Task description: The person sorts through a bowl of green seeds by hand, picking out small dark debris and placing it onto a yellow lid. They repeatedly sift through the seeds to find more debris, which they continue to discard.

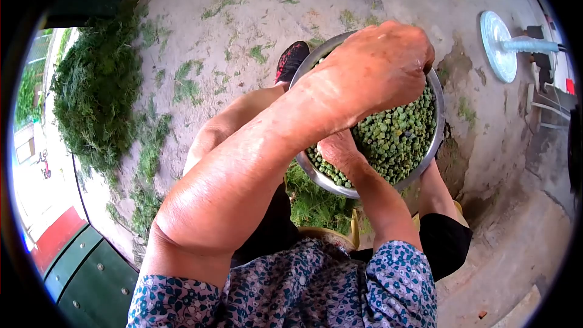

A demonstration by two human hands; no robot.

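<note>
A round metal bowl (441, 118) rests over my lap, filled with small green berries or seed pods (398, 140). My left hand (392, 54) is raised over the far side of the bowl, its fingers curled down and hidden from the camera, so what it holds cannot be seen. Lower down, my right hand (340, 152) reaches into the near left part of the bowl beneath my left forearm. Its fingertips are covered by that forearm, and whether it grips any of the green pods does not show.
Feathery green branches (97, 91) are heaped at the left, with loose sprigs (188, 82) on the concrete floor. More greenery (316, 197) lies below the bowl. A pale round fan base (499, 47) stands at the right. A green studded door (97, 279) is at lower left.
</note>
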